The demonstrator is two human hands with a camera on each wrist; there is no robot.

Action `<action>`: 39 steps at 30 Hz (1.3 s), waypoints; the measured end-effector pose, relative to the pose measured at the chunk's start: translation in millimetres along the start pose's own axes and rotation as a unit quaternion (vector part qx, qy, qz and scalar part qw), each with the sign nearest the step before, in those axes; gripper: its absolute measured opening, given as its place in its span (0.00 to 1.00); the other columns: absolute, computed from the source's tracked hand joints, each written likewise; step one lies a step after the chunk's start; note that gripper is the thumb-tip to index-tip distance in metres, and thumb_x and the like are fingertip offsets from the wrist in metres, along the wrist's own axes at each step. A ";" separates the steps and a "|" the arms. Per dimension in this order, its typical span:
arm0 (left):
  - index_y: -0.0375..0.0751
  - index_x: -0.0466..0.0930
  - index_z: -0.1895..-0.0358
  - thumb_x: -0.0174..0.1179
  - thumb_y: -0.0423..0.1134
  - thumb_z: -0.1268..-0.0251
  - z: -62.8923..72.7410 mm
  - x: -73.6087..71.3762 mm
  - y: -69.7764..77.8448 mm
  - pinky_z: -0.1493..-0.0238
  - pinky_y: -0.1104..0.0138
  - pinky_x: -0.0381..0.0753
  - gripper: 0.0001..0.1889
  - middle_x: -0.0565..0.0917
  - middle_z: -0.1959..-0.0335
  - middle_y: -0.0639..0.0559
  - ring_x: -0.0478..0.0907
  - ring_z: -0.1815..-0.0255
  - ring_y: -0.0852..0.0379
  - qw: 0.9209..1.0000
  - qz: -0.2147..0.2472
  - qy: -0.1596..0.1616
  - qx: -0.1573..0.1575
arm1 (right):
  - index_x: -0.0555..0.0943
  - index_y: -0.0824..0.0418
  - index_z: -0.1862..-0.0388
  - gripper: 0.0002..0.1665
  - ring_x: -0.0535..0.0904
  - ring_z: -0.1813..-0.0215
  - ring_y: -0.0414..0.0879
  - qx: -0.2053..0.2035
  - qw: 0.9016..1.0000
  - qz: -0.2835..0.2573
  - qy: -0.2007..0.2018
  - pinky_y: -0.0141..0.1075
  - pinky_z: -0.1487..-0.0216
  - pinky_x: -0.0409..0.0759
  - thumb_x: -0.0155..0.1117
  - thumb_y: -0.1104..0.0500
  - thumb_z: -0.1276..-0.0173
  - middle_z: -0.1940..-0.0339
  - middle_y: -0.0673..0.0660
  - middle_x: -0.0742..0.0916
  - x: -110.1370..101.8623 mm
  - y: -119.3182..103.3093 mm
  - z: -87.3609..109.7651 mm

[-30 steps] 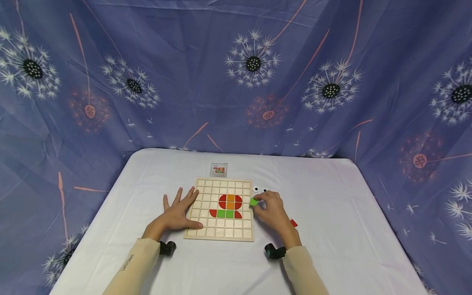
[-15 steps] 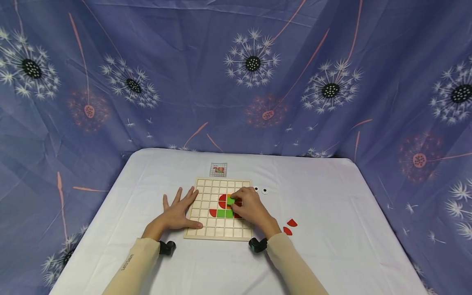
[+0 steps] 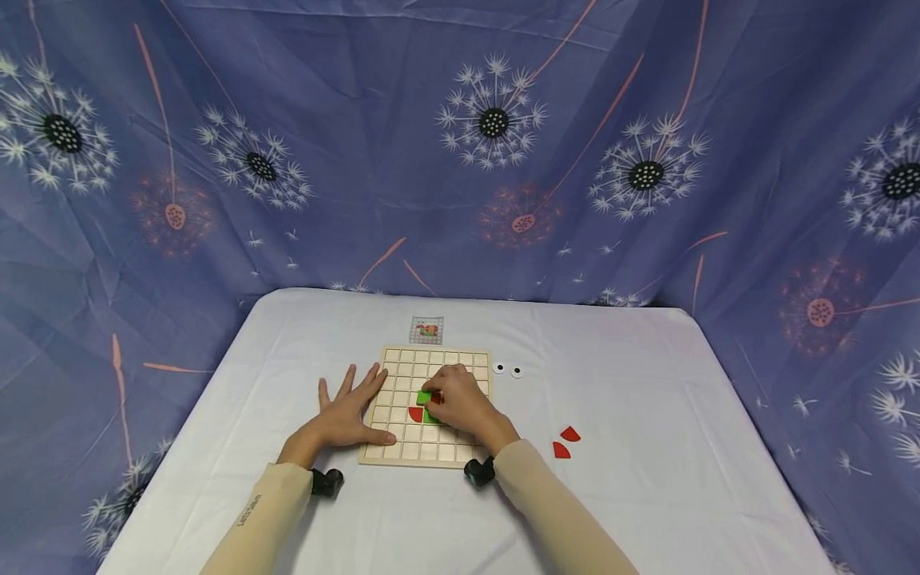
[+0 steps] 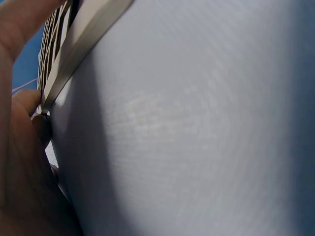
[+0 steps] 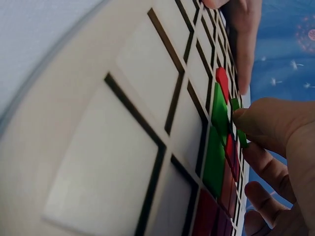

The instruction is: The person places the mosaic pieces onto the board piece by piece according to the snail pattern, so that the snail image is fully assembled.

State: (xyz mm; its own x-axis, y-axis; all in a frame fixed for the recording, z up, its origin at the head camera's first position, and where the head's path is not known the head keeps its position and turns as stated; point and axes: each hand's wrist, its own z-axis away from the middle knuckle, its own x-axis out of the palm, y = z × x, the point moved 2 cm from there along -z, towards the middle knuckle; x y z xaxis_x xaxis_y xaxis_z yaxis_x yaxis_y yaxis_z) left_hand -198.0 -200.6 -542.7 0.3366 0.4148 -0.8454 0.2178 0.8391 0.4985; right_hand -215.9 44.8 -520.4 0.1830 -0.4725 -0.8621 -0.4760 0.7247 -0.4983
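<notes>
A wooden grid board (image 3: 431, 454) lies on the white table. My left hand (image 3: 343, 420), fingers spread, rests on its left edge, the thumb near the lower left cells. Between thumb and fingertips my right hand (image 3: 463, 406) pinches a green square tile (image 3: 424, 397) over the middle of the board. Just below it a red quarter-circle tile (image 3: 415, 414) sits in a cell. In the right wrist view the held tile (image 5: 241, 138) is edge-on, beside green tiles (image 5: 213, 162) set in the grid. My right hand hides most other coloured tiles in the head view.
Two red quarter-circle tiles (image 3: 571, 434) lie right of the board. Two white eye discs (image 3: 517, 371) sit by its upper right corner. A small printed pattern card (image 3: 426, 330) lies behind the board. A dandelion-print curtain (image 3: 388, 160) hangs behind the table.
My right hand has carried the green square tile leftward from the board's right edge to its middle, uncovering the loose red tiles and eye discs. The left hand has stayed in place.
</notes>
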 end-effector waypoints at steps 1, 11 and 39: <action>0.50 0.48 0.15 0.74 0.74 0.58 0.1 0.1 0.0 0.32 0.26 0.14 0.68 0.45 0.13 0.48 0.30 0.15 0.31 1.000 0.001 0.001 0.000 | 0.90 0.53 0.49 0.15 0.77 0.45 0.49 0.000 1.000 0.003 -0.002 0.48 0.40 0.75 0.70 0.57 0.34 0.51 0.50 0.88 1.3 -0.5 -0.9; 0.51 0.49 0.15 0.74 0.74 0.59 0.5 0.0 0.8 0.31 0.26 0.15 0.68 0.45 0.13 0.49 0.30 0.15 0.31 1.000 0.002 0.003 -0.001 | 0.90 0.51 0.47 0.15 0.77 0.44 0.48 0.000 1.000 0.022 -0.015 0.45 0.41 0.76 0.70 0.54 0.32 0.48 0.49 0.87 7.4 -4.8 -6.9; 0.50 0.47 0.15 0.74 0.73 0.58 0.0 -1.1 0.9 0.31 0.26 0.15 0.68 0.44 0.13 0.47 0.30 0.15 0.31 1.000 0.001 0.000 0.003 | 0.87 0.56 0.42 0.18 0.75 0.40 0.50 -0.008 0.997 -0.050 0.050 0.46 0.36 0.76 0.68 0.57 0.29 0.46 0.52 0.86 -6.5 16.9 40.6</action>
State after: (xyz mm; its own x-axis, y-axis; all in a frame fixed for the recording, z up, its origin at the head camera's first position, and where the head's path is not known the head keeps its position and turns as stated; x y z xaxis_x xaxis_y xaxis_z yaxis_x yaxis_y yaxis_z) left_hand -198.2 -200.4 -541.3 0.3378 0.4158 -0.8444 0.2224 0.8365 0.5009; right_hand -190.2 80.5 -526.9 0.1435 -0.5903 -0.7943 -0.4731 0.6640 -0.5790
